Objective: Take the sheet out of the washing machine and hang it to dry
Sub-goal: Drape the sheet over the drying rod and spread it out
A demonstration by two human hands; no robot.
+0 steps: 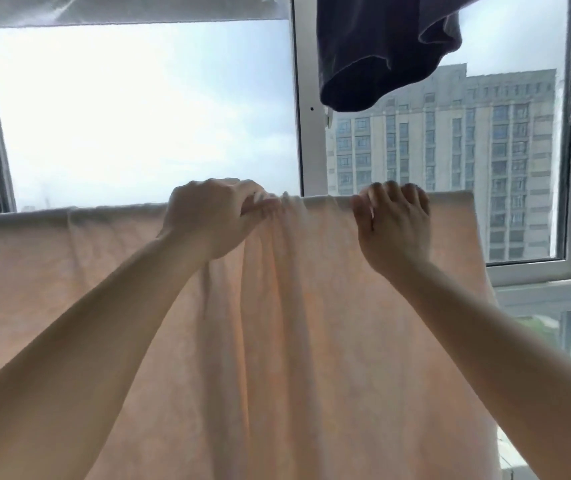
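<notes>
The sheet [294,306] is out of the machine and already draped over a horizontal line or rail that is hidden under its top fold; it hangs from about the middle of the view down to 6 o'clock, and spreads from the 9 o'clock edge across to its own right edge near 3 o'clock. It is pale peach, backlit by the window [131,109], and gathered into vertical pleats in the centre, between the two hands.

The left hand [214,216] is at the top fold just left of centre, its fingers curled and pinching a bunch of cloth, probably to anchor that side. The right hand [393,223] is on the fold towards 2 o'clock; its fingers hook over the top edge with the thumb on the near face, so it is grasping the sheet too. Held apart like this, the hands look set to draw the bunched part out flat along the rail, so it dries evenly.

Left of the left hand the cloth lies smoother. A dark garment [381,53] hangs above at 1 o'clock, well clear of the sheet, and a building [450,150] shows through the glass beyond.

By my judgement the hanging is nearly done; only the central pleats remain to be spread.
</notes>
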